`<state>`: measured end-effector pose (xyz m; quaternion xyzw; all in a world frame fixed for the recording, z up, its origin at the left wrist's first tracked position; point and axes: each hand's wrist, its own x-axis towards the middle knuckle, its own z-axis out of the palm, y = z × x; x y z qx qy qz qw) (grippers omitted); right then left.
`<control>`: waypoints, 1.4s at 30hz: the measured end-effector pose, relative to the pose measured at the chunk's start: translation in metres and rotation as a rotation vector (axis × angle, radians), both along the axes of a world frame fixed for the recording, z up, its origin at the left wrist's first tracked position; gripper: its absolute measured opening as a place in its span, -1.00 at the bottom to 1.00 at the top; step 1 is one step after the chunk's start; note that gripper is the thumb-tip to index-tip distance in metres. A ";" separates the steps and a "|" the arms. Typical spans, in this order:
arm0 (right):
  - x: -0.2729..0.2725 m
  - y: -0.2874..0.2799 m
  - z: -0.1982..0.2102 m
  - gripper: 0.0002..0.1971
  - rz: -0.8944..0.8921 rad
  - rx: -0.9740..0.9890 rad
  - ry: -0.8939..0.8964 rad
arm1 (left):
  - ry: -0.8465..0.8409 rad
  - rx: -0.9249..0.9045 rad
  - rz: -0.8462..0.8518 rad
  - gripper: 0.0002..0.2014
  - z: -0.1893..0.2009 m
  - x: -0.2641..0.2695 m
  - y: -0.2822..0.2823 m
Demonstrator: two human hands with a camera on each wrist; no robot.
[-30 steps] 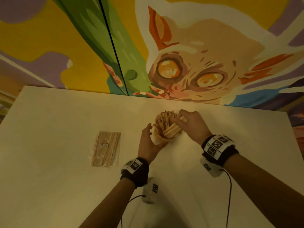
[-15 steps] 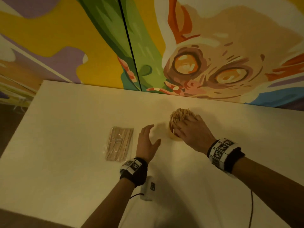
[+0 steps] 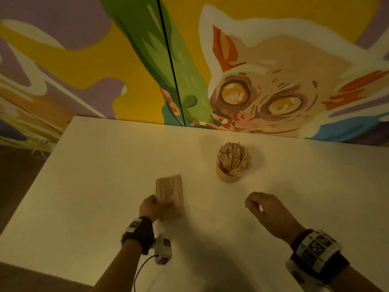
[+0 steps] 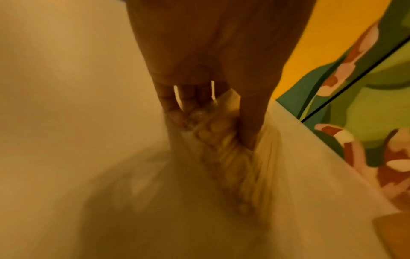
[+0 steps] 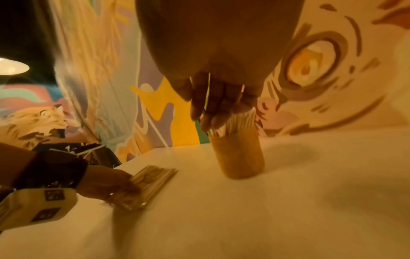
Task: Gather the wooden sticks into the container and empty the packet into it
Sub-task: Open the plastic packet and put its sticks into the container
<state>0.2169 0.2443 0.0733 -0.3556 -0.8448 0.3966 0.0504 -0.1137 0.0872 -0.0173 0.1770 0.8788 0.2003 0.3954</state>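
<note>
- left hand (image 3: 149,207) grips the near end of the packet (image 3: 169,191), thumb over the top and fingers curled underneath, the far end pointing away across the table (image 3: 94,175).
- whether the packet is just clear of the surface or dragging on it, i cannot tell through the blur.
- to do this step well, i'd say bring it toward the other hand, find the sealed end and open that above the cup, so nothing scatters on the table.
- container (image 3: 228,174) stands upright further back and to the right, well apart from both hands, already bristling with wooden sticks (image 3: 233,158) that fan out over the rim; no loose ones show on the table.
- right hand (image 3: 264,206) hovers low in front of the container, fingers loosely curled and holding nothing, wrist bent down, ready to help tear.
</note>
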 end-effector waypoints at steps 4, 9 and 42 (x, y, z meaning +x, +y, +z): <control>0.015 -0.037 -0.027 -0.90 -0.215 -0.314 -0.076 | -0.168 0.159 -0.185 -0.84 0.025 0.046 -0.009; 0.009 -0.058 -0.019 -0.46 -0.471 -0.745 0.114 | -0.470 0.280 -0.418 -0.72 0.066 0.109 -0.014; 0.060 -0.049 0.027 -0.77 -0.384 -0.597 0.301 | -0.276 0.665 0.317 -0.84 0.075 0.115 -0.010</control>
